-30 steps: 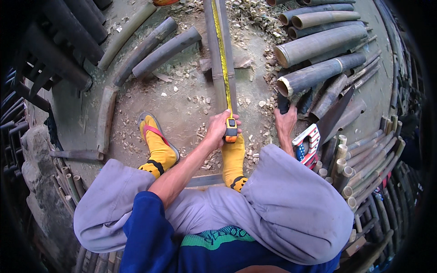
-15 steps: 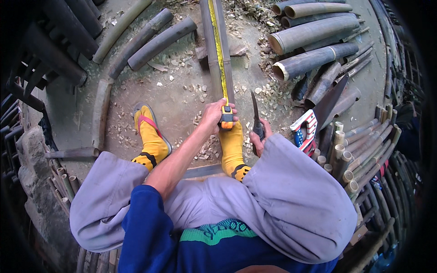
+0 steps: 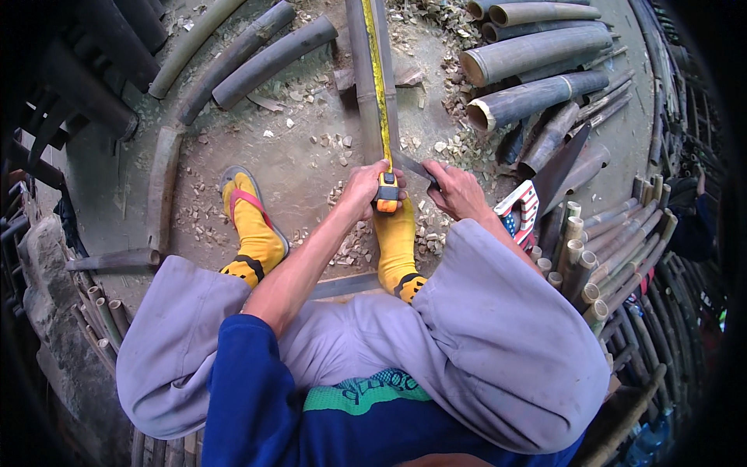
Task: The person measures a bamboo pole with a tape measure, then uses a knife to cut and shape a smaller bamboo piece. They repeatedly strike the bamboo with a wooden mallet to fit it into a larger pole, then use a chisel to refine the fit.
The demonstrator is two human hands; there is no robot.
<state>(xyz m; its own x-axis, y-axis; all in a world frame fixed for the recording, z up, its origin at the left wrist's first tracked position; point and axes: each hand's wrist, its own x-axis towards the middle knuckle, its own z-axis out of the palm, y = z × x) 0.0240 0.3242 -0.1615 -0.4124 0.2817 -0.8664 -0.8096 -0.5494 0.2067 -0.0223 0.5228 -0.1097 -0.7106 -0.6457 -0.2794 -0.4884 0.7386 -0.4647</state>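
Note:
A bamboo pole [image 3: 362,101] runs away from me, with a yellow tape [image 3: 377,74] stretched along its top. My left hand [image 3: 364,192] is closed around the tape measure [image 3: 387,193] at the pole's near end, just above my right foot. In my right hand [image 3: 457,191] is a knife [image 3: 415,166], gripped with its blade pointing left. The blade's tip reaches the pole's right edge beside the tape; whether it touches cannot be made out.
A wooden block [image 3: 408,76] lies under the pole. Cut bamboo lengths [image 3: 537,54] are piled at the far right, others [image 3: 274,62] at the far left. A handsaw [image 3: 523,206] leans near thin bamboo sticks [image 3: 572,253]. Wood chips [image 3: 210,222] litter the ground.
My right hand has come up from beside my right knee, and the knife has swung from pointing away to pointing left at the pole. The left hand keeps its hold on the tape measure.

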